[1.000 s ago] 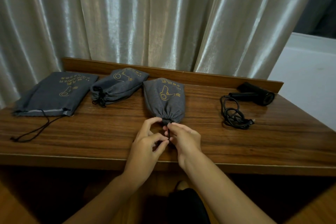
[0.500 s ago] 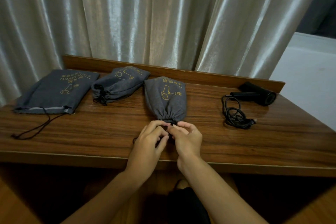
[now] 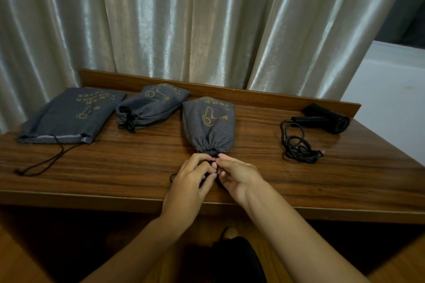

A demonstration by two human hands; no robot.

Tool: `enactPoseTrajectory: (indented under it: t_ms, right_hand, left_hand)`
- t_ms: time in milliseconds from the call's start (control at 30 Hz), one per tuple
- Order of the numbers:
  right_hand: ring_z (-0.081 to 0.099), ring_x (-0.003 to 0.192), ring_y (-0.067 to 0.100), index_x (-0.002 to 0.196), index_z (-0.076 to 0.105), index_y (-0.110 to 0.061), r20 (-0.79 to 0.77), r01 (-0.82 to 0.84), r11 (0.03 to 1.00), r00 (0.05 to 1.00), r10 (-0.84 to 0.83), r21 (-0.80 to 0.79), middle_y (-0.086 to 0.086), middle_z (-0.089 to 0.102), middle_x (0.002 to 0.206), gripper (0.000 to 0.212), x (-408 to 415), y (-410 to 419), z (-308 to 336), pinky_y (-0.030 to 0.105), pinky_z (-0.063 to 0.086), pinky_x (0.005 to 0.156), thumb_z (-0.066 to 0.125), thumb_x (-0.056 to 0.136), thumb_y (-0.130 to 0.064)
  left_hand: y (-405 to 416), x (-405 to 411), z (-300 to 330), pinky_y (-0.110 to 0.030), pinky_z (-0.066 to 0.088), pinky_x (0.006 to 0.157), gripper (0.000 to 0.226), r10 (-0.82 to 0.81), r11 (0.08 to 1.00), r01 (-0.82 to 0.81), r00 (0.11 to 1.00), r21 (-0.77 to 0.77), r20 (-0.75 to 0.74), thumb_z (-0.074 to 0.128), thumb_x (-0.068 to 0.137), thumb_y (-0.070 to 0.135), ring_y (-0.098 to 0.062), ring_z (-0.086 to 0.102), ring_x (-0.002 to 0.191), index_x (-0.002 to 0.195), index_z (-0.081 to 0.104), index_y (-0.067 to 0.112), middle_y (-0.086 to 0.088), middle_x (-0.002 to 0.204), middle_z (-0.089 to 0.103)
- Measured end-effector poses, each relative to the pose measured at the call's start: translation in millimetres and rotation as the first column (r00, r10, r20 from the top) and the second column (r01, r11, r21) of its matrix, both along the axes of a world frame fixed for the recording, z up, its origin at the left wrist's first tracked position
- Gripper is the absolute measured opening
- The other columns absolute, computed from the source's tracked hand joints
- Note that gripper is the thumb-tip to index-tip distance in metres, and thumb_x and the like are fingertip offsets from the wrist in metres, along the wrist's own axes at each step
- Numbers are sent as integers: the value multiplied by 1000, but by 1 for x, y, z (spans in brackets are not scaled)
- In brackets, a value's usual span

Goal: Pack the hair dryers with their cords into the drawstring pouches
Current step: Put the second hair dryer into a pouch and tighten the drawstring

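A dark, glossy wooden table (image 3: 264,174) with a raised back rail carries everything, standing against pale, satiny curtains (image 3: 184,20) that hang in heavy folds; a white wall or ledge shows at the far right. At the middle of the table, close to the front edge, a filled grey pouch (image 3: 208,123) lies with its gathered mouth toward the person. The left hand (image 3: 188,181) and right hand (image 3: 236,173) meet just at that mouth, fingers curled and pinching the black drawstring (image 3: 172,177), a loop of which peeks out beside the left hand. Toward the back rail, left of centre, a second filled pouch (image 3: 149,108) lies cinched with its cord knotted. At the left end a flat, empty pouch (image 3: 69,115) rests with its long cord (image 3: 43,163) trailing toward the front edge. Near the right back corner a black hair dryer (image 3: 326,119) lies on its side, its cable (image 3: 299,145) loosely coiled in front of it.
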State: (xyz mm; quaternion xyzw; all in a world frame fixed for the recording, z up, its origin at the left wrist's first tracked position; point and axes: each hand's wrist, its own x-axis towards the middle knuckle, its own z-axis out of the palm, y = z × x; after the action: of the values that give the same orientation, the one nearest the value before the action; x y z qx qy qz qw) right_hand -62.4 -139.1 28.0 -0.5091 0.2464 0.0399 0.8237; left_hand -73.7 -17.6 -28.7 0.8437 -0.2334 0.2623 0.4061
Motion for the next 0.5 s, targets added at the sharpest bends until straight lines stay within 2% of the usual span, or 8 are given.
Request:
enactPoseTrajectory:
  t_ms: [200, 300, 400, 500]
  right_hand:
    - [64, 58, 14, 87, 67, -4, -16, -29, 999, 999, 28, -23, 13, 68, 72, 13, 1, 1, 2, 16, 43, 45, 64, 86, 9]
    - [64, 60, 16, 81, 66, 0, 8, -37, 999, 999, 37, -16, 13, 68, 72, 7, 1, 2, 4, 19, 45, 48, 71, 82, 5]
    - [62, 61, 15, 87, 65, -4, 9, -45, 998, 999, 45, -44, 9, 67, 72, 16, 1, 5, 4, 17, 43, 44, 74, 79, 7]
    - [64, 64, 15, 92, 68, -9, -10, -15, 994, 1000, 14, -113, 9, 69, 74, 21, 3, 4, 3, 20, 43, 50, 72, 81, 8]
  left_hand:
    - [0, -3, 1, -32, 52, 79, 5, 13, 1000, -13, 1000, 7, 19, 63, 92, 17, -5, 55, 104, 93, 67, 15, 11, 116, 57]
    - [0, -4, 2, -32, 53, 77, 5, 24, 999, -25, 999, 20, 32, 63, 92, 17, -5, 55, 101, 94, 67, 15, 12, 114, 58]
    - [0, -4, 2, -34, 53, 75, 3, 17, 1000, -17, 999, 12, 41, 65, 90, 12, -8, 54, 96, 91, 66, 14, 12, 111, 61]
    - [0, -5, 1, -32, 52, 74, 4, 27, 1000, -28, 998, 13, 48, 65, 90, 11, -7, 53, 95, 90, 66, 14, 14, 114, 61]
